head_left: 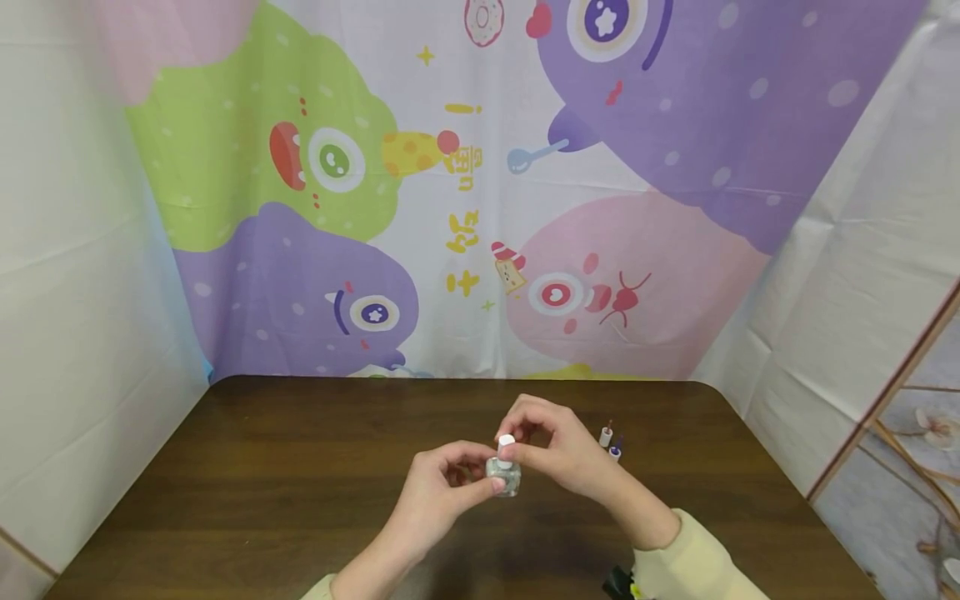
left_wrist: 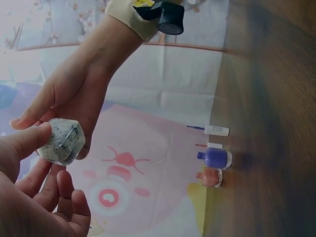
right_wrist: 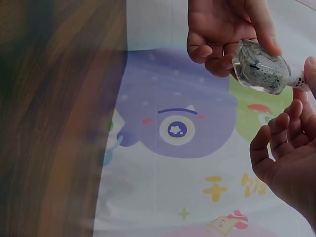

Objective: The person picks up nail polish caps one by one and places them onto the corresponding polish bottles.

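Observation:
Up off the table, a clear nail polish bottle (head_left: 512,475) with dark-speckled polish is between my two hands. My left hand (head_left: 438,492) pinches the glass body between thumb and fingers. At the neck, the white cap (head_left: 506,443) is pinched by my right hand (head_left: 562,446). The right wrist view shows the bottle tilted, its cap (right_wrist: 299,81) on the neck. In the left wrist view, an uncapped purple nail polish bottle (left_wrist: 215,157) and an uncapped pinkish-brown one (left_wrist: 211,177) stand on the table; the right hand hides them in the head view.
Two white brush caps stand bristles up at the right of the dark wooden table (head_left: 300,467): one with a reddish brush (head_left: 606,436), one with a purple brush (head_left: 615,452). A cartoon-printed curtain (head_left: 465,333) hangs behind the table's far edge.

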Demonstrator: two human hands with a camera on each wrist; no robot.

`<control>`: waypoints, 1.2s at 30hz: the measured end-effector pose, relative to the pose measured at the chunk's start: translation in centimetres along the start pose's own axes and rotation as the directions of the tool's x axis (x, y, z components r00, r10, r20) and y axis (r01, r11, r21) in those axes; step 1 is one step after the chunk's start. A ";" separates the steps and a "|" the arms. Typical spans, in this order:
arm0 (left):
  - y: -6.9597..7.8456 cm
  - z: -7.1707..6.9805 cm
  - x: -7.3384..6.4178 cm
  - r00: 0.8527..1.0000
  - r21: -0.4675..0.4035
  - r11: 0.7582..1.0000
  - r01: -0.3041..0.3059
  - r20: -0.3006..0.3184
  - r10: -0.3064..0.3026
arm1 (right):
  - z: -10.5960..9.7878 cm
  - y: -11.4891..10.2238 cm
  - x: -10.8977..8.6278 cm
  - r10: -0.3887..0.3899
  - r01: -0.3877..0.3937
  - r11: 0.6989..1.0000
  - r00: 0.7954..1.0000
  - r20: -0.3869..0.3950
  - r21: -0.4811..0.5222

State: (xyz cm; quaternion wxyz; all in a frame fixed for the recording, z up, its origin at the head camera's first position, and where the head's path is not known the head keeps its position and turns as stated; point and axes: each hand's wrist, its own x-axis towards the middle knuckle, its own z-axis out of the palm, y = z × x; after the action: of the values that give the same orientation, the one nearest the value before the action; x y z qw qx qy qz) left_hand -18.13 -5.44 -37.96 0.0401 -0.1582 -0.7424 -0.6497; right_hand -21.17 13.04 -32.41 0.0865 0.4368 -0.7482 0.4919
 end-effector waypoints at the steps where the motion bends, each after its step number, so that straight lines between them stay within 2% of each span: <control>1: 0.0 0.0 0.0 1.000 0.003 1.000 -0.003 -0.005 0.003 | 0.0 0.0 0.0 -0.001 0.001 1.000 1.000 -0.006 -0.005; 6: 0.0 0.1 0.1 1.000 0.014 1.000 -0.004 -0.025 0.005 | 0.2 0.1 0.1 -0.001 0.000 1.000 1.000 -0.031 -0.025; 11: 0.2 0.1 0.1 0.999 0.011 1.000 -0.003 -0.035 0.004 | 0.3 -0.1 0.2 0.030 -0.032 0.999 0.998 -0.049 -0.044; 15: 0.3 0.1 0.1 0.999 0.010 1.000 -0.008 -0.045 0.008 | 0.4 -0.2 0.2 0.056 -0.059 0.997 0.996 -0.062 -0.043; 22: 0.2 0.1 0.1 0.999 0.022 1.000 -0.001 -0.048 0.002 | 0.6 -0.2 0.3 0.047 -0.049 0.998 0.996 -0.075 -0.036; 29: 0.0 0.1 0.1 0.999 0.040 0.999 0.008 -0.052 -0.006 | 0.7 -0.5 0.2 0.075 -0.078 0.996 0.993 -0.087 -0.032; 32: -0.1 0.1 0.0 0.999 0.038 0.999 0.008 -0.052 -0.006 | 0.7 -0.5 0.2 0.074 -0.076 0.997 0.994 -0.078 -0.024; 36: -0.1 0.0 0.0 0.998 0.031 1.000 0.004 -0.057 -0.002 | 0.6 -0.1 0.0 0.038 -0.039 0.999 0.999 -0.022 -0.011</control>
State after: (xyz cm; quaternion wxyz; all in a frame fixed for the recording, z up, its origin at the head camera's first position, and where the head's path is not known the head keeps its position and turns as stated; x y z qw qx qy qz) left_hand -18.16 -5.47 -38.09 0.0629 -0.1377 -0.7512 -0.6424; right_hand -20.93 12.54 -32.66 0.0876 0.4165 -0.7583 0.4938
